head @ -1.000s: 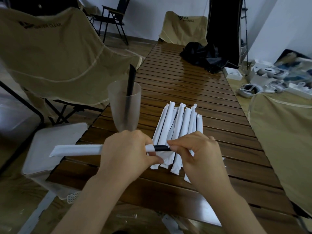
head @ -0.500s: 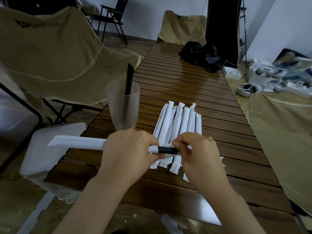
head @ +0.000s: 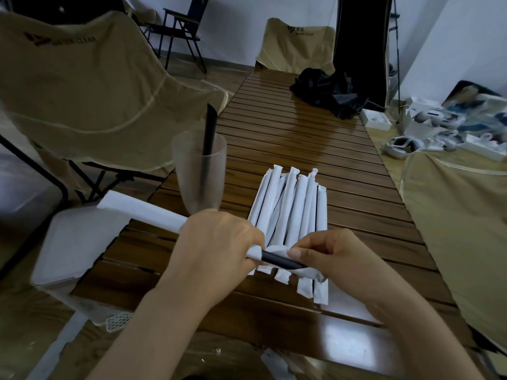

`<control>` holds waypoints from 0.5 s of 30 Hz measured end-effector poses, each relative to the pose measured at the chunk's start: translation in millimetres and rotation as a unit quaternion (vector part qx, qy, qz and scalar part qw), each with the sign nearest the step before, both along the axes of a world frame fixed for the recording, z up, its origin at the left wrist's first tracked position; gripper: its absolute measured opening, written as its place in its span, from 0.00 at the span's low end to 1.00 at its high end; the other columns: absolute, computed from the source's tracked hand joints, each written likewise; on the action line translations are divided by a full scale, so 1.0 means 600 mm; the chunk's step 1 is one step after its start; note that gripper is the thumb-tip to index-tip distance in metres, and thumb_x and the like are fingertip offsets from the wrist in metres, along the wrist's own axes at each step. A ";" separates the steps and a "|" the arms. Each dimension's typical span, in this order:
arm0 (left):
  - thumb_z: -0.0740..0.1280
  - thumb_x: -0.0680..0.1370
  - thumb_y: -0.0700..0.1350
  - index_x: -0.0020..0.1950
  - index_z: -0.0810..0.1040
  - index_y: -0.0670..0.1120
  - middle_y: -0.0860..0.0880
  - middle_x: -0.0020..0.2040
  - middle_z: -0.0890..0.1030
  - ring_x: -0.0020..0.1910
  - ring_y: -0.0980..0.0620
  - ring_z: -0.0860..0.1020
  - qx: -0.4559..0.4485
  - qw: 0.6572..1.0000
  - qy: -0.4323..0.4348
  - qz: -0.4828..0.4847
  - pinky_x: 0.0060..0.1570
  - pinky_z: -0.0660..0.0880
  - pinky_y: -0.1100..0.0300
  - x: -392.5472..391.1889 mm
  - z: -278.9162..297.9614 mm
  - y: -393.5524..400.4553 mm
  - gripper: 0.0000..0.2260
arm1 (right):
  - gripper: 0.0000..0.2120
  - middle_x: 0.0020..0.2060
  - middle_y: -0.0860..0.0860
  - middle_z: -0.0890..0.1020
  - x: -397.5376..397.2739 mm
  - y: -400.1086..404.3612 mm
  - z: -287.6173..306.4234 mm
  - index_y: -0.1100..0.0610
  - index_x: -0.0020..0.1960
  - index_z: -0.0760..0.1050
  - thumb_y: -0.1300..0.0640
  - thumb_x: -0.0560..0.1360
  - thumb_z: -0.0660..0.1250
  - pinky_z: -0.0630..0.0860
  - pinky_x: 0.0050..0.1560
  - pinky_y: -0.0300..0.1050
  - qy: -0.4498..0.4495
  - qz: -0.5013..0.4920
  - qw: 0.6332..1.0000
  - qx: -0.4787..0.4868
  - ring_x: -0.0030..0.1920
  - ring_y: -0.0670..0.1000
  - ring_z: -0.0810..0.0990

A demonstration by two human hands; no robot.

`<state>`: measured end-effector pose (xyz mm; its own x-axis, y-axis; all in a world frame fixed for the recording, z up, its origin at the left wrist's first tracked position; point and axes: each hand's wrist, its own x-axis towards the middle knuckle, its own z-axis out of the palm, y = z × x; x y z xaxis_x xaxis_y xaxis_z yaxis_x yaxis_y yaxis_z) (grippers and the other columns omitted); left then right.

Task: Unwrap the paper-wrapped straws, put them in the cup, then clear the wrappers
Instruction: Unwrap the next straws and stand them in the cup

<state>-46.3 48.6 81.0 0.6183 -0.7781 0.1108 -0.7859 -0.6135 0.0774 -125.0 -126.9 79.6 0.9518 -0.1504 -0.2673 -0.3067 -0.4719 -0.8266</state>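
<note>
Black straw [head: 282, 260] half out of its paper wrapper [head: 142, 212], held above the near-left part of the tabletop [head: 315, 144]; the bared end shows betw. both hands, wrapper tail sticks out left past the table's left edge. Left hand [head: 216, 242] closed round the wrapped length; right hand [head: 337, 259] pinching the bared black end w/ thumb + forefinger, torn paper bunched under it. Step in hand, by my read: strip the sleeve. To do well: keep pinch on straw itself, not on paper; pull along straw axis, no bending; let left hand slide paper off in one piece so no scraps drop. Pile of wrapped straws [head: 290, 215] lies just behind the hands, mid-tabletop, approx. parallel, pointing to the far edge. Frosted cup [head: 199, 171] stands near left edge, one black straw [head: 210, 130] already in it, leaning. Many left → task early. Beige chair [head: 90, 86] beyond left edge.
</note>
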 end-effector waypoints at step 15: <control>0.80 0.60 0.51 0.31 0.80 0.55 0.57 0.26 0.75 0.26 0.58 0.74 -0.075 0.992 -0.076 -0.073 0.31 0.67 0.63 0.007 -0.005 0.015 0.09 | 0.11 0.32 0.56 0.84 -0.004 -0.004 0.013 0.59 0.39 0.79 0.59 0.78 0.64 0.74 0.31 0.37 0.069 0.001 0.996 0.050 0.28 0.48 0.79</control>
<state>-42.1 57.6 77.9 0.4678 -0.8258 0.3151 -0.8749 -0.4831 0.0328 -127.4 -129.0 87.5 0.9054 -0.1135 -0.4090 -0.4192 -0.3897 -0.8200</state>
